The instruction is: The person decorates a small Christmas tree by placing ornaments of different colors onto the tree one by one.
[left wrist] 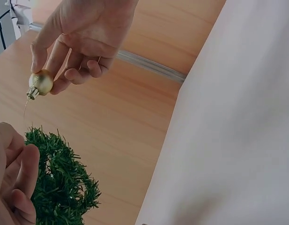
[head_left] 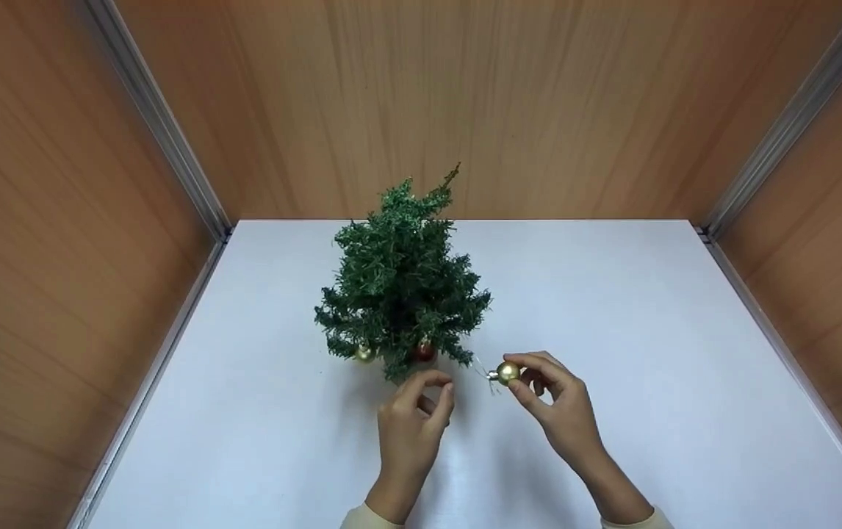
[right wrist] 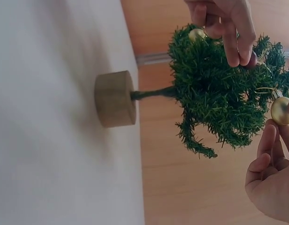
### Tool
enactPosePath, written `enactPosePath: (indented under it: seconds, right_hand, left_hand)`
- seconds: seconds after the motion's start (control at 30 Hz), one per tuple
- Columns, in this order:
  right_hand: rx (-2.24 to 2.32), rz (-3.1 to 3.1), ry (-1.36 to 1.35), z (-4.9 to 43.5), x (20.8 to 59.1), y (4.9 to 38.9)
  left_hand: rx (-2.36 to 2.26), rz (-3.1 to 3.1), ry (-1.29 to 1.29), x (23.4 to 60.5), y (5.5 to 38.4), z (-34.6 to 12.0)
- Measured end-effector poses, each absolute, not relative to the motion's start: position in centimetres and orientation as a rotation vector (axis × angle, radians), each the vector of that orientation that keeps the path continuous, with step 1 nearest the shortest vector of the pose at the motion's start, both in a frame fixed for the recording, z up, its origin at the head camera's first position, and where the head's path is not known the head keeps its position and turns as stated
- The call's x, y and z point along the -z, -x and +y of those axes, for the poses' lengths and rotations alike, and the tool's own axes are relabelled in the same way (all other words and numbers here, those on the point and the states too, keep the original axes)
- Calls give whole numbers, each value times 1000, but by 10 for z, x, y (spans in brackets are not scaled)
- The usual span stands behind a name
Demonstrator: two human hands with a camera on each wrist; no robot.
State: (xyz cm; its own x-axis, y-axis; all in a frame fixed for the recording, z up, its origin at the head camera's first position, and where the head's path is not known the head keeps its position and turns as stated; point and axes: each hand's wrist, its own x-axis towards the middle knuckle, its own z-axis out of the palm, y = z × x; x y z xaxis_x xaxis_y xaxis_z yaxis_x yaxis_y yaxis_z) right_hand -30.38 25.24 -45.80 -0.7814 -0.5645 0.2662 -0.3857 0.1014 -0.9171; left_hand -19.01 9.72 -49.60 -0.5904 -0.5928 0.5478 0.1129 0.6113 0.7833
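My right hand (head_left: 564, 400) pinches a small gold bauble (head_left: 508, 372) between thumb and index finger, its cap turned toward the tree. A fine thread (left wrist: 25, 111) runs from the cap toward my left hand (head_left: 414, 419), whose thumb and index fingertips meet in a pinch at the thread's end. Both hands are in front of a small green artificial Christmas tree (head_left: 406, 272). Low on its near side hang a red bauble (head_left: 425, 350) and another gold bauble (head_left: 364, 353). In the right wrist view, the left fingertips overlap part of the red bauble.
The tree stands on a round, light-brown base (right wrist: 115, 99) on a white tabletop (head_left: 612, 294). Wood-grain panels (head_left: 509, 103) with metal corner strips (head_left: 164, 110) enclose the table at the back and both sides.
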Motion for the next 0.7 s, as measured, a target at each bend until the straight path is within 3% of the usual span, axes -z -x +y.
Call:
enactPosePath:
  seconds: [0.7]
  right_hand:
    - [1745, 2181, 939, 252, 471, 294]
  left_hand:
    - [1503, -1950, -409, 481, 198, 108]
